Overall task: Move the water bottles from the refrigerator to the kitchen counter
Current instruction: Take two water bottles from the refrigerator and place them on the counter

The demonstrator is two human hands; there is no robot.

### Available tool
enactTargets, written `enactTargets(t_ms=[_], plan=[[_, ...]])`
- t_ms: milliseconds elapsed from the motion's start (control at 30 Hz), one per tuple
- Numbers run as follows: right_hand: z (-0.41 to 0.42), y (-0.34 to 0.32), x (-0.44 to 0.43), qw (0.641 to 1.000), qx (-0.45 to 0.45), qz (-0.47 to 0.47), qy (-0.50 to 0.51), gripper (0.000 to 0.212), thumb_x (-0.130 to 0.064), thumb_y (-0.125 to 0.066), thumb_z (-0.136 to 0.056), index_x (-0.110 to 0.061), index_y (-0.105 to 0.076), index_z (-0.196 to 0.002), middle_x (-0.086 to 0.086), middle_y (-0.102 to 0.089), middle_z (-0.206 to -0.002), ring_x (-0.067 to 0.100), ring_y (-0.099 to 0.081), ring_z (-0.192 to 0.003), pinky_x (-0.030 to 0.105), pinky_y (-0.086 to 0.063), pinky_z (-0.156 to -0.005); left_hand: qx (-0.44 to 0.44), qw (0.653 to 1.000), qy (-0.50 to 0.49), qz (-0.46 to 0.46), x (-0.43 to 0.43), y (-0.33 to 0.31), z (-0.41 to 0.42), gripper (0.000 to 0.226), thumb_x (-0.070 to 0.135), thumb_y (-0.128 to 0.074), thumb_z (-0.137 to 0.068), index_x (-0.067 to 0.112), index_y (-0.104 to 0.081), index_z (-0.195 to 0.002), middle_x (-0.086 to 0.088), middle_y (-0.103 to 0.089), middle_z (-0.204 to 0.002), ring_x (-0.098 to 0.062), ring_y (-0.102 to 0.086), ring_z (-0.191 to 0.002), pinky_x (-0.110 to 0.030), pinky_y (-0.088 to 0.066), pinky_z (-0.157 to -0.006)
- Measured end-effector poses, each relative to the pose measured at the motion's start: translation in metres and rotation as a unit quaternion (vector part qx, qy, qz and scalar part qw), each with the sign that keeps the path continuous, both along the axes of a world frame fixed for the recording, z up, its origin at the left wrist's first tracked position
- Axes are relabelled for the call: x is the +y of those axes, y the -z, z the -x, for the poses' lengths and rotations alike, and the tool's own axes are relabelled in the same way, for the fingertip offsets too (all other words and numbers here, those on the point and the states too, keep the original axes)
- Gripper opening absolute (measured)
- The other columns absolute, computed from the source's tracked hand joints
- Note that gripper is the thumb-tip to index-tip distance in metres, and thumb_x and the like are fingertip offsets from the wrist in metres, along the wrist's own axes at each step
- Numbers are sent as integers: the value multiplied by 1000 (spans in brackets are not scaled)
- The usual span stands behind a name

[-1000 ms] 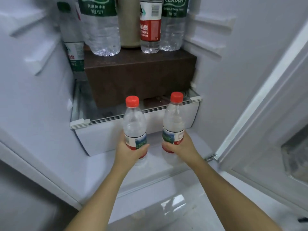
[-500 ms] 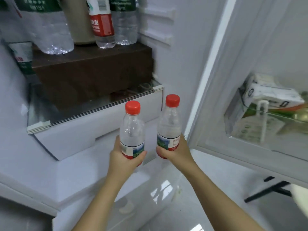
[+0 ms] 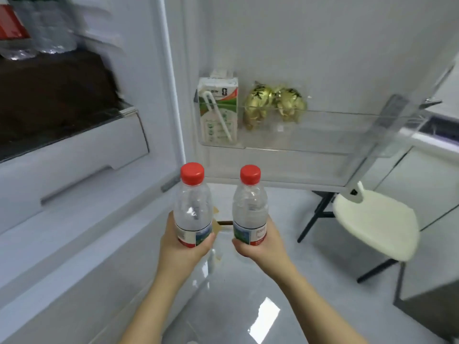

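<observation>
Standing beyond the left grip (image 3: 185, 247) and right grip (image 3: 260, 247), the door shelf (image 3: 323, 152) carries a carton (image 3: 218, 112) and gold packets (image 3: 273, 103); a chair (image 3: 375, 224) sits off right. Each grip curls round an upright bottle's base, left bottle (image 3: 192, 207) and right bottle (image 3: 250, 209), side by side above the floor (image 3: 236, 306). Both have come away from the drawer (image 3: 74, 165), now far left.

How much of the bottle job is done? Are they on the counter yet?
Done: the left bottle and right bottle, both red-capped, are out of the refrigerator. In hand: the left hand grips one, the right hand the other, upright above the floor by the open door. Left: neither stands on a counter yet, and more bottles, blurred, show inside at top left.
</observation>
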State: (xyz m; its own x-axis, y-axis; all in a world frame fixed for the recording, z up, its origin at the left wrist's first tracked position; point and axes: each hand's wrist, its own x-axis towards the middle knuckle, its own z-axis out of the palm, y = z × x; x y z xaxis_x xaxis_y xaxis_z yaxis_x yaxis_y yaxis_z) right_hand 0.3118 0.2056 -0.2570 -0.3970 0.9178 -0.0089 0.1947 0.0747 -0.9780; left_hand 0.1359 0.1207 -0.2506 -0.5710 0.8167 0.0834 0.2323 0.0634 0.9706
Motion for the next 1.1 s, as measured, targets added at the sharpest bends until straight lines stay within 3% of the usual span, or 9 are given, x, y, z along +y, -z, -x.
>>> enactTargets(t_ms=[100, 200, 267, 500, 633, 733, 867, 1000, 1100], plan=[[-55, -1, -14, 999, 0, -2, 43, 44, 3, -79, -72, -18, -54, -102, -10, -66, -76, 2, -60, -66, 21, -52, -60, 0, 998, 65, 12, 0, 5, -44, 61, 21, -86, -70, 30, -52, -119, 14, -69, -101, -6, -67, -91, -38, -61, -71], [-104, -3, -25, 996, -7, -10, 88, 44, 5, -77, -73, -20, -53, -99, -8, -63, -75, 3, -57, -65, 21, -52, -59, -8, 995, 103, -3, 0, 3, -90, 64, 15, -84, -70, 36, -49, -120, 14, -66, -108, 4, -62, -95, -12, -53, -65], [-133, -5, -32, 993, -10, -10, 121, 42, 5, -77, -73, -15, -51, -99, -2, -61, -78, 0, -56, -62, 18, -50, -57, -2, 991, 132, -12, 3, 3, -116, 65, 17, -86, -69, 38, -48, -118, 12, -63, -113, 1, -60, -102, -6, -48, -70], [-210, -7, -45, 967, -29, -8, 254, 47, -3, -82, -71, -18, -54, -106, -7, -65, -88, -5, -63, -75, 12, -49, -63, 34, 970, 241, 1, 35, 3, -188, 72, 50, -76, -54, 20, -54, -115, 4, -64, -103, -11, -64, -95, -16, -48, -74], [-247, -6, -45, 945, -39, -5, 326, 56, -6, -85, -71, -30, -50, -107, -15, -63, -94, -14, -61, -86, 5, -47, -63, 9, 954, 300, -7, 65, 2, -231, 65, 31, -85, -58, 36, -47, -111, 7, -64, -105, -16, -64, -97, -31, -56, -78], [-277, -4, -46, 924, -33, -3, 381, 58, -8, -86, -70, -35, -50, -107, -12, -65, -100, -5, -65, -90, 11, -51, -69, -6, 933, 359, -8, 90, 2, -266, 64, 14, -87, -64, 47, -46, -101, 14, -64, -98, -17, -65, -94, -36, -58, -74], [-310, 0, -52, 885, -13, 2, 465, 58, -8, -85, -69, -34, -53, -110, -12, -69, -99, 8, -68, -96, 24, -57, -78, -15, 897, 442, -9, 116, 0, -313, 69, 9, -86, -67, 48, -45, -106, 19, -63, -104, -8, -63, -98, -28, -53, -79], [-337, 0, -65, 843, -2, 5, 538, 51, -7, -85, -72, -25, -55, -109, -12, -69, -97, 2, -68, -92, 15, -53, -70, -23, 864, 503, -6, 127, 0, -355, 69, 16, -88, -64, 44, -45, -109, 16, -63, -106, -9, -62, -100, -24, -51, -79], [-357, 1, -83, 813, 6, 14, 582, 47, -8, -83, -73, -26, -55, -106, -12, -69, -97, -3, -66, -88, 12, -51, -65, -25, 837, 546, -15, 124, 1, -383, 68, 20, -85, -61, 46, -45, -110, 30, -63, -102, 5, -61, -96, -12, -50, -73]])
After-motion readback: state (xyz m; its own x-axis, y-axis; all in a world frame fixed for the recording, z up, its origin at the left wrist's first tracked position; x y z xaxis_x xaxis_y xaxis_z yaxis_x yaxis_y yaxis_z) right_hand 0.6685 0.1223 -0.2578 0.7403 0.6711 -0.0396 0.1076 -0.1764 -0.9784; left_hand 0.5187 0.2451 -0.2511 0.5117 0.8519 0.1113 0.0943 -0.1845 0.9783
